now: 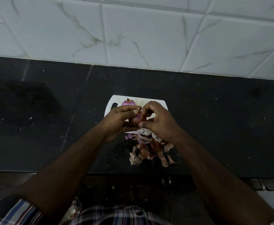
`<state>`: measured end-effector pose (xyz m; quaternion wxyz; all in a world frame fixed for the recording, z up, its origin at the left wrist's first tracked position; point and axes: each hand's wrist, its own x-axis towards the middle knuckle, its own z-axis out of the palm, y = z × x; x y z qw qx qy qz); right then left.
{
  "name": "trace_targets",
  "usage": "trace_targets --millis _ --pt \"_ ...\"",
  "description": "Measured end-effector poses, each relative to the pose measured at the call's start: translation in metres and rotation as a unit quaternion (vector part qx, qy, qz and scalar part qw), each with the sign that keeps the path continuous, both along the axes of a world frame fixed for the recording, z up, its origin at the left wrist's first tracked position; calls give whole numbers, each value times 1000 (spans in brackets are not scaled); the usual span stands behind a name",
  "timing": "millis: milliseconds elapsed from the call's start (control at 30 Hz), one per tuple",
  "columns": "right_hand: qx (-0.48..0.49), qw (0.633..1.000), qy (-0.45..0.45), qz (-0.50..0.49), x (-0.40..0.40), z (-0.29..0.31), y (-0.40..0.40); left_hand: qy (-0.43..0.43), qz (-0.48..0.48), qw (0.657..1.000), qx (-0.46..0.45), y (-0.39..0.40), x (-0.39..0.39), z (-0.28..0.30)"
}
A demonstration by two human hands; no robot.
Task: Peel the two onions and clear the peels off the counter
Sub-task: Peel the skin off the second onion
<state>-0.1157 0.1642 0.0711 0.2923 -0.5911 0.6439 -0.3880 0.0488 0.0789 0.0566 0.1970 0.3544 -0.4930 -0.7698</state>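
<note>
Head view: second onion being stripped over the cutting board

Head view shows both hands meeting above the white cutting board [159, 103], which lies on the dark counter [214, 119] near the tiled wall [133, 38]. The left hand [119, 121] cups the onion in hand [135, 120], fingers curled round it so it stays put and can be turned. The right hand [159, 120] has its thumb and fingertips pinched at the onion's near side, seemingly on a flap of skin; what exactly it grips is partly hidden. Holding the bulb low over the board probably lets loose skin fall in one spot. A peeled purple onion [128, 102] rests at the board's far left, out of the way. The peels [150, 150] lie heaped on the counter just near of the board, gathered for easy clearing later.
</note>
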Motion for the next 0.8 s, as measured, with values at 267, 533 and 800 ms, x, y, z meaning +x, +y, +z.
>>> trace_targets --millis 267,533,800 --pt "32 998 55 4 -1 5 -2 -2 3 1000 -3 0 -3 -3" --pt "-16 999 5 -37 -4 3 -2 -8 21 1000 14 0 -1 -3" --pt "-18 998 25 -47 0 -1 -2 -1 25 1000 1 1 -3 -5"
